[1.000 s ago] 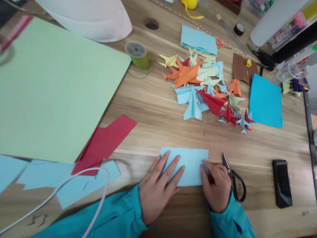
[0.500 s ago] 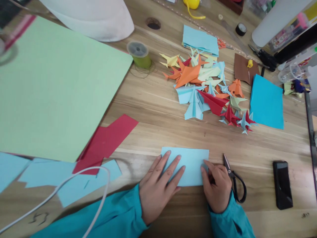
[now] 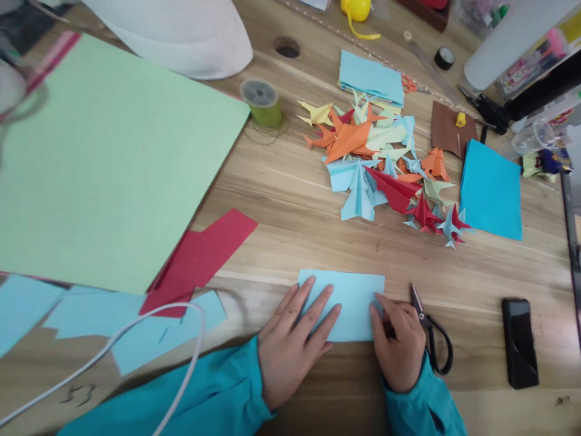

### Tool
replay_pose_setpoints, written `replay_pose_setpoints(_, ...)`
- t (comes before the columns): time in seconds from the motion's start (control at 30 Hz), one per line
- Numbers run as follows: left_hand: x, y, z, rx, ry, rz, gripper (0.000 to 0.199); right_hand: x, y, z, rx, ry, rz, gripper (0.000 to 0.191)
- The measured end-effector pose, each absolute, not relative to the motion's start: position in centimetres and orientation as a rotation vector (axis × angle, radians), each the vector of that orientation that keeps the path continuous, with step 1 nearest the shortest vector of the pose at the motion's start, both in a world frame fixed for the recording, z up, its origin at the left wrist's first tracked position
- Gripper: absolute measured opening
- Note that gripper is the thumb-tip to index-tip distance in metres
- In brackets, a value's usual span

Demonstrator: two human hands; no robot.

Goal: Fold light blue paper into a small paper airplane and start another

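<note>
A light blue sheet of paper (image 3: 354, 306) lies flat on the table in front of me, wider than it is tall. My left hand (image 3: 295, 339) rests across its left part with the fingers spread. At the sheet's right edge, my right hand (image 3: 402, 342) is closed, its thumb and forefinger on the paper and the other fingers curled under. Black-handled scissors (image 3: 431, 333) lie just right of that hand, partly behind the sleeve. Beyond the sheet is a pile of folded paper planes (image 3: 358, 136) in orange, red, blue, green and yellow.
Large green sheets (image 3: 113, 163), red scraps (image 3: 204, 254) and blue scraps (image 3: 149, 345) cover the left side, crossed by a white cable (image 3: 113, 336). A thread spool (image 3: 263, 106) stands behind. Bright blue paper (image 3: 491, 191) and a black phone (image 3: 520, 342) lie right.
The view has shifted slightly, so the surroundings sit a little further right. Both hands and the light blue paper keep the same position relative to each other.
</note>
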State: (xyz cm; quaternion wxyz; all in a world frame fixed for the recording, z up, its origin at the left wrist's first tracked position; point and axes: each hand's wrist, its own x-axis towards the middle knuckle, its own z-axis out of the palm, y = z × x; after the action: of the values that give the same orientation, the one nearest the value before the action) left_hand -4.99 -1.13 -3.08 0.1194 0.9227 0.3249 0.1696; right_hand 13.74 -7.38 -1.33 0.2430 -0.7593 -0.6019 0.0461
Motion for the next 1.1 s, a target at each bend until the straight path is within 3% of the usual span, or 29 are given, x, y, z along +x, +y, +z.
replay_pose_setpoints(0.83, -5.01, -1.53, -3.40, 2.695, 0.950, 0.459, 0.052, 14.41, -7.75, -1.90, -1.945, -1.714, 0.106, 0.023)
replay_pose_setpoints(1.1, -4.87, -1.45, -3.17, 2.684, 0.979, 0.427, 0.047, 14.35, -7.72, -1.94, -1.945, -1.709, 0.115, 0.023)
